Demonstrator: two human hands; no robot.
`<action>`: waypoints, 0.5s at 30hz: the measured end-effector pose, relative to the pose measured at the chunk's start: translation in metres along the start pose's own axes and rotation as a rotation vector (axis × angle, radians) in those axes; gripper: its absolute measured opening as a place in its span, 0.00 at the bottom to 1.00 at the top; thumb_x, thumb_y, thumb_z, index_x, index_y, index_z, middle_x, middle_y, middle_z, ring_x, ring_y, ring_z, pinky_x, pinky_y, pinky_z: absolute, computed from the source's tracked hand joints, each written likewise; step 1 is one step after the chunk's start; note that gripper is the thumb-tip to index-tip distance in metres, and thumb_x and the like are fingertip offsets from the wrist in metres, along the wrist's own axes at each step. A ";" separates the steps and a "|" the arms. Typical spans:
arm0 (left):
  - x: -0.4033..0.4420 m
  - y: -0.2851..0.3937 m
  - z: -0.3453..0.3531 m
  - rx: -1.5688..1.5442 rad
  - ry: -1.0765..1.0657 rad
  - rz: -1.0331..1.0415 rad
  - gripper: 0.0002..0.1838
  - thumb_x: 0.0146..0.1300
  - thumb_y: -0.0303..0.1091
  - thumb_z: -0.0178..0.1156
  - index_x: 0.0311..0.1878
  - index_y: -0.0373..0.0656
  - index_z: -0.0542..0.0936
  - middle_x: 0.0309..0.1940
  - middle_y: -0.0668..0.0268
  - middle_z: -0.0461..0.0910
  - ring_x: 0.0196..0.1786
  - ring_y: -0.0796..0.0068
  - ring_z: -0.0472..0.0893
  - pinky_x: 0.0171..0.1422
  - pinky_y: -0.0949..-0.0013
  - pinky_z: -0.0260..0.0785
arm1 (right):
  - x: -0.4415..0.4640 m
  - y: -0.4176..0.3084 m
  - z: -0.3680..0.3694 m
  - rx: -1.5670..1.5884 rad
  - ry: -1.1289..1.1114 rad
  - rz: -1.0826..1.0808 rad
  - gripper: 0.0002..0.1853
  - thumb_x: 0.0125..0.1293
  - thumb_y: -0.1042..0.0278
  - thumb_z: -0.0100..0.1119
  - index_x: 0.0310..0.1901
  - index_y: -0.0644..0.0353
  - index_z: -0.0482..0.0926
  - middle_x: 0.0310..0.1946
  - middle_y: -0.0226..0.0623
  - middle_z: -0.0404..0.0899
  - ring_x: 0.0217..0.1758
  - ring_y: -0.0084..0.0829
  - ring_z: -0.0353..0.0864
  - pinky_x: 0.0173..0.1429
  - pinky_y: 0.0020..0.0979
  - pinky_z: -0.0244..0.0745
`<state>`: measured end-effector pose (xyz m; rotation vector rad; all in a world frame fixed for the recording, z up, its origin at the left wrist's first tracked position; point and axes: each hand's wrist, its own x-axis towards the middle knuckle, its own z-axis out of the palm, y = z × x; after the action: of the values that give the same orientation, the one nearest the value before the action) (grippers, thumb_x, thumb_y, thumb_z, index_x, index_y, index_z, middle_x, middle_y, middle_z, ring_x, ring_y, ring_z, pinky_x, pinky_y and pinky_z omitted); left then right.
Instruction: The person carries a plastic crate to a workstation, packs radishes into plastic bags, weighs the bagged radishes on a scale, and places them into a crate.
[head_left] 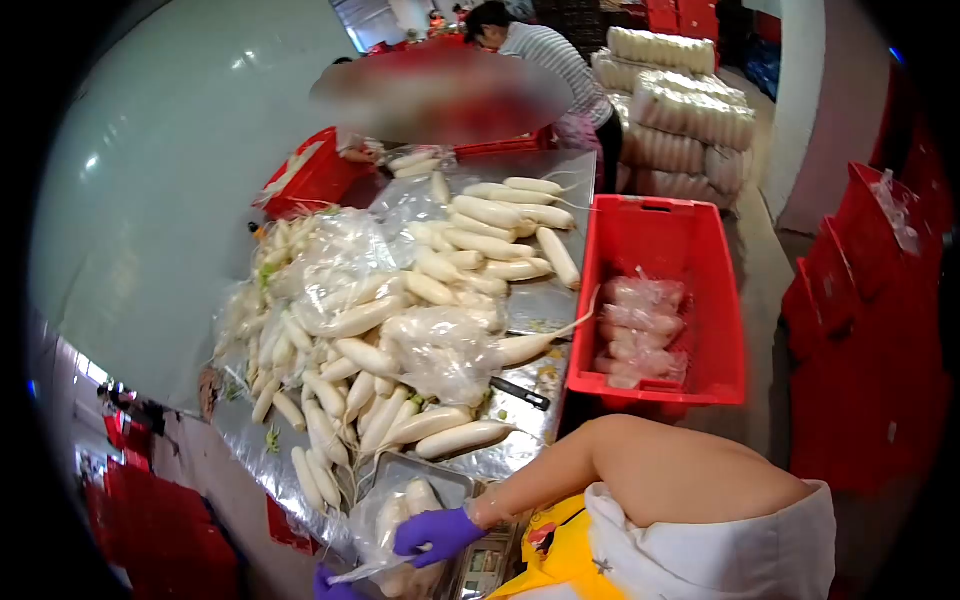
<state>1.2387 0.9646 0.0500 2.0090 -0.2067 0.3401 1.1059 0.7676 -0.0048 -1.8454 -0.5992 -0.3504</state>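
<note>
At the bottom of the head view, my purple-gloved right hand is closed on a clear plastic bag. White daikon radishes lie in or under that bag; the film blurs which. My left hand, also gloved and partly cut off by the frame, pinches the bag's twisted edge. Beneath the bag is a metal tray on a scale-like device. Just beyond stands a large pile of loose daikon on the metal table, with a black-handled knife beside it.
To the right, a red crate holds several bagged daikon. Another red crate stands at the table's far left. A person in a striped shirt bends at the far end, near stacked bags of daikon. More red crates rise at right.
</note>
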 end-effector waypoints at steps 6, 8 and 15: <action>-0.056 0.172 0.020 -0.126 -0.043 0.227 0.13 0.69 0.27 0.53 0.49 0.32 0.82 0.40 0.60 0.85 0.38 0.63 0.82 0.47 0.65 0.74 | 0.051 -0.002 0.011 -0.155 0.201 -0.007 0.52 0.51 0.50 0.71 0.72 0.60 0.53 0.68 0.47 0.60 0.71 0.42 0.61 0.72 0.39 0.58; -0.085 0.234 0.023 -0.018 -0.105 0.388 0.14 0.71 0.28 0.53 0.52 0.31 0.81 0.42 0.59 0.85 0.38 0.64 0.82 0.47 0.66 0.74 | 0.052 -0.003 0.004 -0.018 0.215 0.091 0.44 0.54 0.53 0.69 0.68 0.61 0.58 0.63 0.47 0.64 0.66 0.41 0.65 0.68 0.38 0.61; -0.114 0.330 0.044 0.013 -0.709 0.627 0.35 0.58 0.28 0.66 0.69 0.35 0.66 0.64 0.50 0.70 0.61 0.56 0.73 0.63 0.61 0.67 | -0.052 -0.083 -0.125 0.222 0.410 0.111 0.18 0.64 0.61 0.62 0.51 0.63 0.76 0.46 0.45 0.78 0.48 0.35 0.77 0.53 0.33 0.72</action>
<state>1.0410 0.7787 0.2738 1.9654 -1.2898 -0.0060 1.0228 0.6600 0.0771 -1.5281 -0.2407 -0.5478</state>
